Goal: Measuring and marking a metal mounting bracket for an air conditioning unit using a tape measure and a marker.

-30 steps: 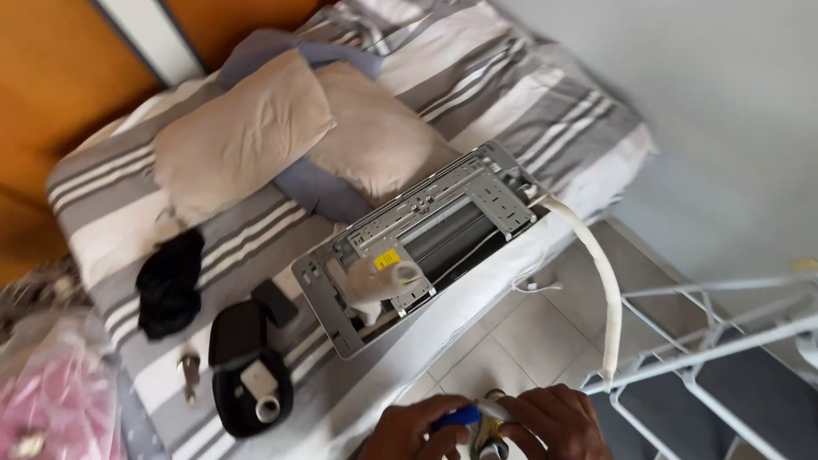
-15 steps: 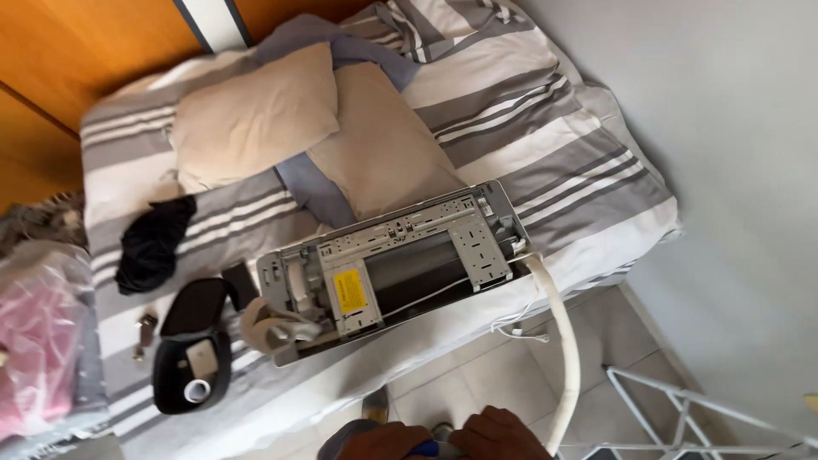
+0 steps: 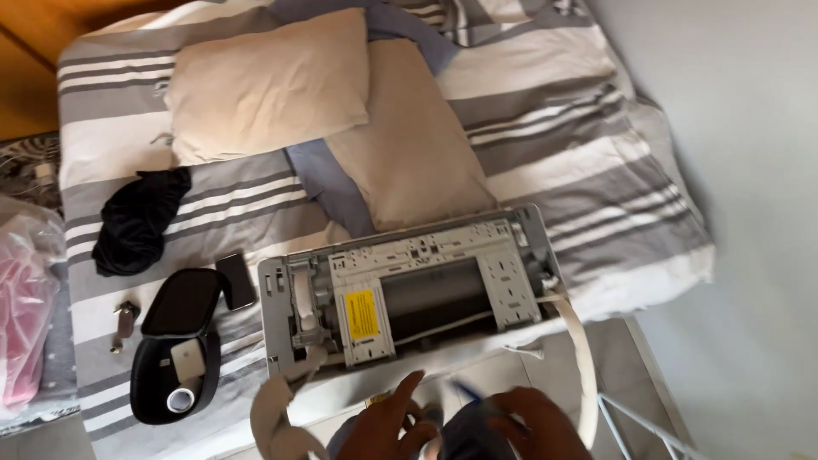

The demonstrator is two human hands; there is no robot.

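While my left hand (image 3: 388, 426) spreads open at the frame's bottom centre, my right hand (image 3: 532, 426) curls, grip unclear, below the grey-white plastic air-conditioner unit (image 3: 409, 290) on the striped bed (image 3: 545, 145).

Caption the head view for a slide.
Two hands, left and right, below a grey opened appliance chassis lying on a striped bed.

Both hands low in view — left grip (image 3: 388, 423) fingers spread, right grip (image 3: 532, 423) loosely curled.
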